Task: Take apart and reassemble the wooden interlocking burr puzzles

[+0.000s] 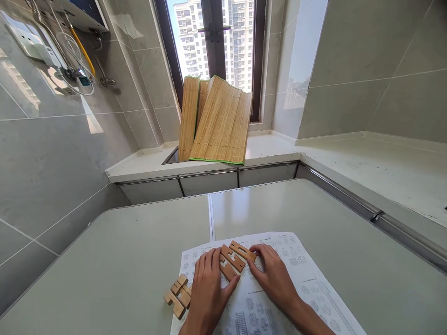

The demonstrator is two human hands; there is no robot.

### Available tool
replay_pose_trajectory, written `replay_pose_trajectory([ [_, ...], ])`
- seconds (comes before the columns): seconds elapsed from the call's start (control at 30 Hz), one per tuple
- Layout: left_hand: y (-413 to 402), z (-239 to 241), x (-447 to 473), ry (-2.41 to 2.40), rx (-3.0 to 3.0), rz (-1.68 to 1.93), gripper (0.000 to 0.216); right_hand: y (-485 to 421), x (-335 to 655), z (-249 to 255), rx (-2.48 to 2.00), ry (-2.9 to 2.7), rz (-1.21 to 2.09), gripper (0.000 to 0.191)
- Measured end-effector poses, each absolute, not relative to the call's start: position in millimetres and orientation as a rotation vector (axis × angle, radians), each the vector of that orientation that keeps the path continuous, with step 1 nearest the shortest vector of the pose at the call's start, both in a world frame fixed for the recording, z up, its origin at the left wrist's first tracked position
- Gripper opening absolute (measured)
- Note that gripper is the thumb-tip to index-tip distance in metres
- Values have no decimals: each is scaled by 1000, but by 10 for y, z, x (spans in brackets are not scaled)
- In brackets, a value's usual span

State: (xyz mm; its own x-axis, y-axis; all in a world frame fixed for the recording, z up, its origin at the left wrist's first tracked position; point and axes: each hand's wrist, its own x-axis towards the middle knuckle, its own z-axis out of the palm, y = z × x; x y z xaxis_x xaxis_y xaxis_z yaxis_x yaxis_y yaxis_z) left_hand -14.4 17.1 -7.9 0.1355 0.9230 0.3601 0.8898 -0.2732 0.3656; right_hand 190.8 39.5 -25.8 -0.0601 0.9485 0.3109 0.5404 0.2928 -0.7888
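Observation:
Three notched wooden puzzle pieces lie side by side on a printed paper sheet. My left hand spans the leftmost piece, fingertips at its far end and thumb at its near end, partly covering it. The middle piece lies between my hands. On the right, thumb and index finger of my right hand close on the end of a slotted piece with a small mark like a 2. Left of my left hand, several more wooden puzzle pieces sit together, partly on the sheet's edge.
The pale table has a seam across it. Beyond stand a white ledge and a folded bamboo mat leaning by the window. Hoses and cables hang on the tiled wall at upper left.

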Motion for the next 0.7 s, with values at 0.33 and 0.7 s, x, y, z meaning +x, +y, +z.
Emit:
replay_pose_trajectory([
  [0.33, 142, -20, -160, 1806, 2251, 804, 65, 425, 1944, -242, -1313, -1651, 712, 17],
  [0.7, 93, 284, -91, 1608, 1687, 1164, 64, 437, 1949, -231, -1308, -1628, 757, 14],
])
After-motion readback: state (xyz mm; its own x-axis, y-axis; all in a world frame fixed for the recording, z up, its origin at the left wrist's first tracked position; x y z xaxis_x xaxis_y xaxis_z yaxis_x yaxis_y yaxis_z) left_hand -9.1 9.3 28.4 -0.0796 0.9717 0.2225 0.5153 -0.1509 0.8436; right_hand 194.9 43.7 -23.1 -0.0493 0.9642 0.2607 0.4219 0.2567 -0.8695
